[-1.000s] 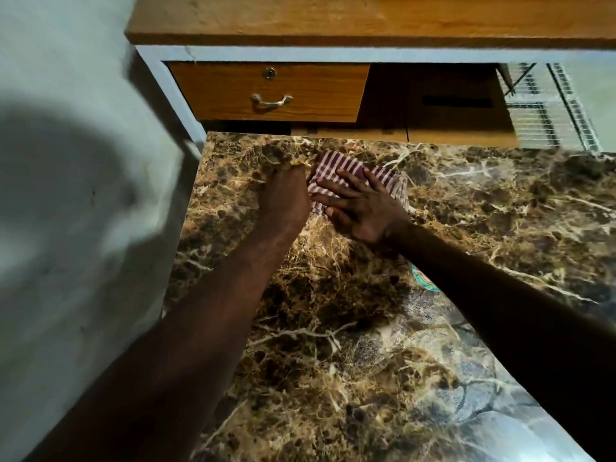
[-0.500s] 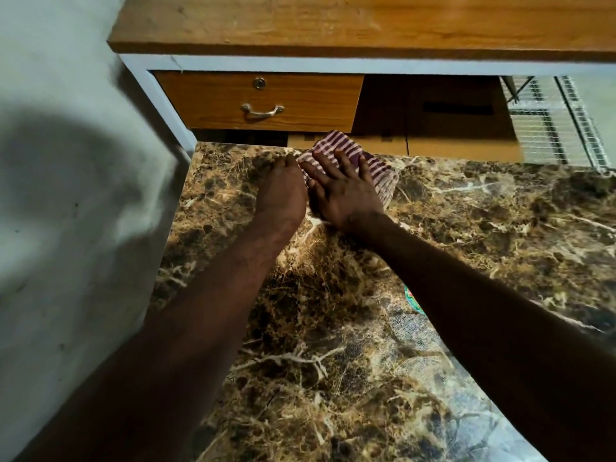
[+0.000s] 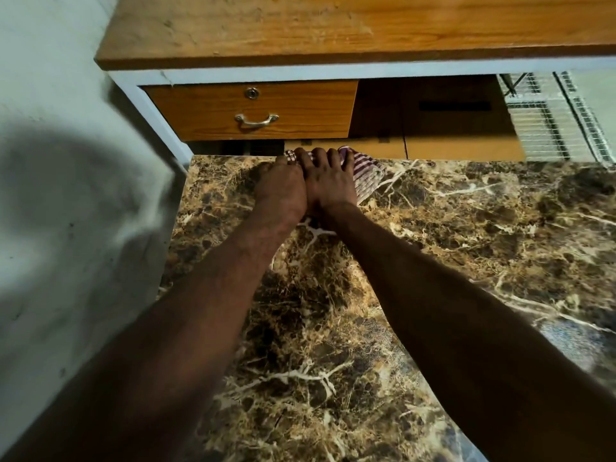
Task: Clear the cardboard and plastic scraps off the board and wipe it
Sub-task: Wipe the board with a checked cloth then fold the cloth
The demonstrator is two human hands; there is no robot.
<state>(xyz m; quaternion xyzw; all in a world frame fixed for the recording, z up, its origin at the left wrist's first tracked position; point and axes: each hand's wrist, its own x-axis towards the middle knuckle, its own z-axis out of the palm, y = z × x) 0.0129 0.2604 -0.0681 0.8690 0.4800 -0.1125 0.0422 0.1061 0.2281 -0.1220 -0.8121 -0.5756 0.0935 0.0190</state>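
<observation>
Both hands sit side by side, touching, at the far edge of the board (image 3: 383, 261), left of its middle. The right hand (image 3: 328, 183) lies flat with straight fingers pressing the cloth (image 3: 365, 176) onto the board; its fingertips reach the edge itself. The left hand (image 3: 278, 190) rests just left of it, on the cloth's left end; its fingers are hidden from view, so whether they curl on the cloth cannot be told. The striped cloth shows mainly to the right of the right hand, its far side at the board's edge.

To the right of the hands the board's surface runs wide and bare of scraps; to the left only a narrow strip remains before the board's left edge, which lies close to the wall (image 3: 66, 228). The board is glossy, brown with pale marble veins.

Beyond the far edge stands a wooden table (image 3: 333, 28) with 1 drawer (image 3: 253, 110) bearing a metal handle and a lock. A wire rack (image 3: 550, 118) shows far right.
</observation>
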